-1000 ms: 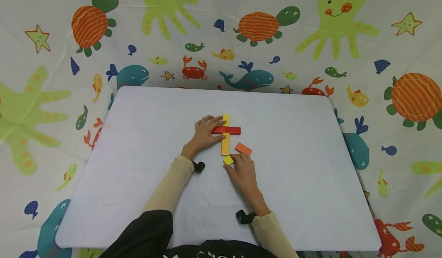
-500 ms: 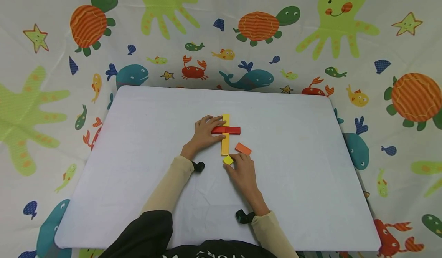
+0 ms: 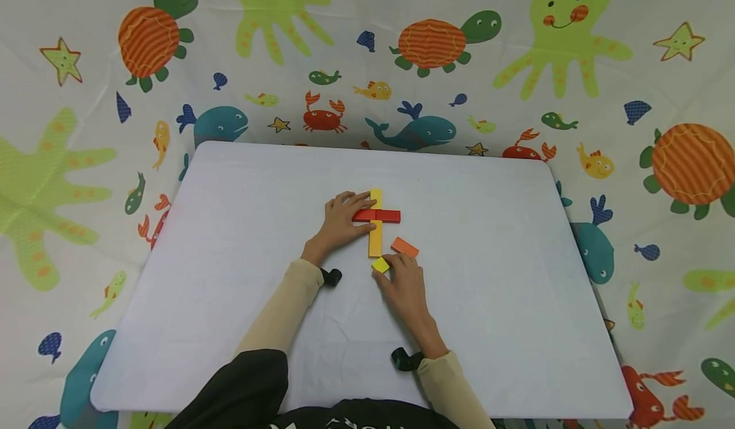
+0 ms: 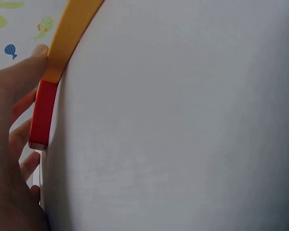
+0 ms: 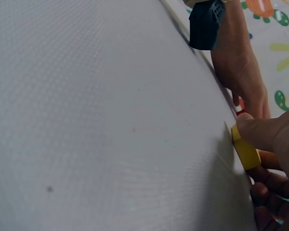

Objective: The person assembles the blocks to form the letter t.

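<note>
In the head view, yellow and red blocks lie flat in a cross on the white table. The left hand (image 3: 340, 220) spreads over the left red block (image 3: 364, 216); its thumb rests on the lower yellow block (image 3: 376, 242), and its fingertips reach the upper yellow block (image 3: 376, 197). Another red block (image 3: 392, 217) forms the right arm. The right hand (image 3: 404, 285) pinches a small yellow block (image 3: 380, 265) between thumb and index finger, just below the cross. The right wrist view shows the thumb over this small yellow block (image 5: 246, 152).
An orange block (image 3: 404, 246) lies slanted by the right hand's fingertips, right of the lower yellow block. The white table (image 3: 494, 301) has rounded corners. Cloth (image 3: 344, 39) printed with sea animals surrounds it. A dark wrist camera (image 3: 406, 359) sits on the right wrist.
</note>
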`<state>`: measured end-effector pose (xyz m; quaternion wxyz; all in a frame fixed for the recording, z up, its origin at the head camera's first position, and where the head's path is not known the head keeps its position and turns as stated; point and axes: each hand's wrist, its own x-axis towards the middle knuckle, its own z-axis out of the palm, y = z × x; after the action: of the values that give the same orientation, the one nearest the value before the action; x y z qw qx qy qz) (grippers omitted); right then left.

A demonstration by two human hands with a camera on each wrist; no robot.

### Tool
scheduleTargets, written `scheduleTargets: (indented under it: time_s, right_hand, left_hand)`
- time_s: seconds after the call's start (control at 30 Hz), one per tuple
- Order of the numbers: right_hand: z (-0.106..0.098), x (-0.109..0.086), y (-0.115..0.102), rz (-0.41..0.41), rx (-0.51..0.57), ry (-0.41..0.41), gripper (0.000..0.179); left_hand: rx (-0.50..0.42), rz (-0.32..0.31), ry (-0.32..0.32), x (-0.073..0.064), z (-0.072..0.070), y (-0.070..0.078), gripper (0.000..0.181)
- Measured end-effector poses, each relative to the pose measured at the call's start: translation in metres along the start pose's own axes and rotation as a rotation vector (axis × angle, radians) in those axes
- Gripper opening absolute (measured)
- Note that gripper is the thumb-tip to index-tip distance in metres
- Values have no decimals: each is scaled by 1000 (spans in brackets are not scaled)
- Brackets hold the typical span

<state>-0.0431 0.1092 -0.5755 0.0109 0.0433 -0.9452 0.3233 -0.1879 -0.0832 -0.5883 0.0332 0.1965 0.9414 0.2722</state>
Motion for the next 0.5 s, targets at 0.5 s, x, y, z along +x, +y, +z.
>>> scheduleTargets:
  time_s: [0.5]
  right_hand:
    - [-8,-2,10,-62,139,177,24]
  left_hand:
    - [-4,8,0,0,-1,-2,66]
